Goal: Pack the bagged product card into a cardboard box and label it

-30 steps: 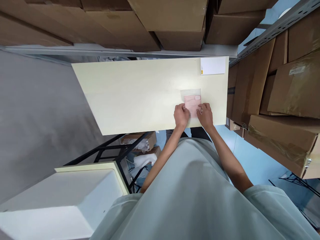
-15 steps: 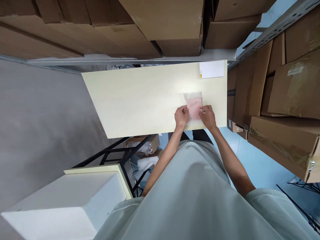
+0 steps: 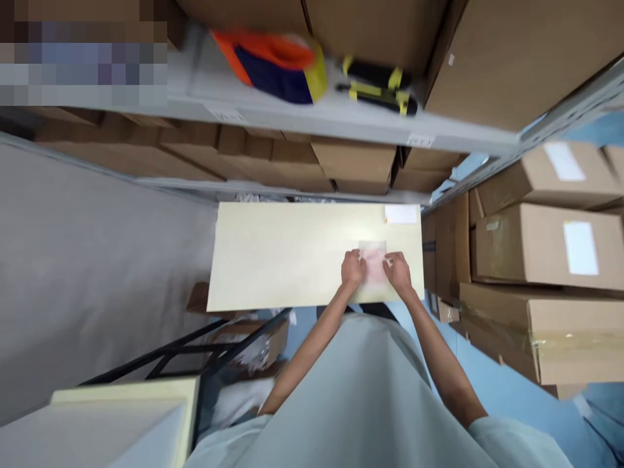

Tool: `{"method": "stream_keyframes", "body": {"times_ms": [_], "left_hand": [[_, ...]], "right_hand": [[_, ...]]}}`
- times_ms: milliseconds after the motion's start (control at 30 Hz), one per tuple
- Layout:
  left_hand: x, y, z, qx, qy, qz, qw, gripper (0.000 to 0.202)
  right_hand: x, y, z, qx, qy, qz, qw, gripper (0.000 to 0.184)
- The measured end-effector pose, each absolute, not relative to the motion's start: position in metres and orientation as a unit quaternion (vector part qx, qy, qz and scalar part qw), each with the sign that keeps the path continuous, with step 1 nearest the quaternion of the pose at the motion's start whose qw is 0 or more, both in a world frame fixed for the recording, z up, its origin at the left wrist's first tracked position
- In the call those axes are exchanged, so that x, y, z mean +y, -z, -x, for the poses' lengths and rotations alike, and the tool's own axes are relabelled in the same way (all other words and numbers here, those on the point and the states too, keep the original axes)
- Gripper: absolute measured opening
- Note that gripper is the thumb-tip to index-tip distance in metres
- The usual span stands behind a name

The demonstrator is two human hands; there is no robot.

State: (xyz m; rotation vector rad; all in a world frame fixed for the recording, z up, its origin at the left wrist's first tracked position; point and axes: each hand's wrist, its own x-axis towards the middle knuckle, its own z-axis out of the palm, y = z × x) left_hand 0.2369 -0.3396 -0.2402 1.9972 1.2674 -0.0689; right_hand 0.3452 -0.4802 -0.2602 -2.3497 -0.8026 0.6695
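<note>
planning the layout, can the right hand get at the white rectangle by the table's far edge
Probably yes: only tabletop shows between the right hand and the white rectangle, though that hand is at the pink item.

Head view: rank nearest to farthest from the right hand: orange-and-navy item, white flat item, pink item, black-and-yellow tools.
From the right hand:
1. Pink item: just to its left, between the hands.
2. White flat item: tabletop's far right corner.
3. Black-and-yellow tools: on the shelf beyond the table.
4. Orange-and-navy item: same shelf, left of the tools.
</note>
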Motion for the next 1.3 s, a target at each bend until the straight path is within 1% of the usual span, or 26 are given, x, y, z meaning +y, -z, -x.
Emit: {"method": "stream_keyframes", "body": {"times_ms": [100, 200, 300, 367, 433, 533, 600, 633, 700, 800, 867, 967, 1033, 1100, 1200, 1300], "left_hand": [[-0.315, 0.198, -0.265, 0.467, -0.048, -0.792, 0.391, 0.033], [-0.286, 0.148, -0.301, 0.412, -0.14, -0.807, 0.399, 0.031], [-0.26, 0.093, -0.336, 0.347, -0.235, -0.824, 0.381, 0.03], [-0.245, 0.056, -0.354, 0.316, -0.276, -0.832, 0.363, 0.03], [-0.234, 0.021, -0.368, 0.298, -0.302, -0.835, 0.35, 0.031], [-0.223, -0.02, -0.375, 0.291, -0.321, -0.837, 0.334, 0.032], [-0.218, -0.038, -0.371, 0.291, -0.324, -0.84, 0.322, 0.031], [-0.216, -0.043, -0.368, 0.291, -0.326, -0.842, 0.316, 0.03], [-0.212, -0.047, -0.358, 0.295, -0.33, -0.842, 0.308, 0.029], [-0.206, -0.04, -0.34, 0.315, -0.327, -0.833, 0.316, 0.03], [-0.205, -0.027, -0.329, 0.334, -0.315, -0.825, 0.329, 0.031], [-0.21, 0.008, -0.313, 0.361, -0.28, -0.818, 0.35, 0.029], [-0.22, 0.043, -0.298, 0.379, -0.242, -0.813, 0.369, 0.028], [-0.235, 0.085, -0.278, 0.401, -0.19, -0.806, 0.39, 0.028], [-0.264, 0.154, -0.238, 0.437, -0.098, -0.791, 0.416, 0.028], [-0.295, 0.214, -0.198, 0.463, -0.034, -0.769, 0.439, 0.03]], "right_hand": [[-0.457, 0.221, -0.381, -0.316, -0.167, 0.87, 0.34, 0.029], [-0.421, 0.164, -0.428, -0.354, -0.066, 0.852, 0.38, 0.032], [-0.377, 0.095, -0.47, -0.405, 0.028, 0.825, 0.393, 0.034], [-0.347, 0.05, -0.491, -0.442, 0.071, 0.807, 0.385, 0.035], [-0.318, 0.009, -0.505, -0.477, 0.091, 0.799, 0.354, 0.038], [-0.282, -0.033, -0.513, -0.514, 0.067, 0.82, 0.245, 0.046], [-0.265, -0.047, -0.512, -0.516, 0.037, 0.838, 0.172, 0.048], [-0.26, -0.051, -0.51, -0.514, 0.028, 0.844, 0.15, 0.047], [-0.255, -0.053, -0.505, -0.508, 0.026, 0.85, 0.137, 0.044], [-0.256, -0.051, -0.502, -0.507, 0.031, 0.851, 0.133, 0.04], [-0.26, -0.05, -0.503, -0.517, 0.035, 0.845, 0.128, 0.036], [-0.271, -0.038, -0.502, -0.536, 0.059, 0.83, 0.143, 0.025], [-0.285, -0.017, -0.495, -0.538, 0.077, 0.818, 0.188, 0.021], [-0.306, 0.019, -0.482, -0.526, 0.078, 0.806, 0.261, 0.022], [-0.353, 0.093, -0.453, -0.479, 0.033, 0.801, 0.359, 0.03], [-0.41, 0.176, -0.419, -0.395, -0.045, 0.828, 0.396, 0.043]]}}
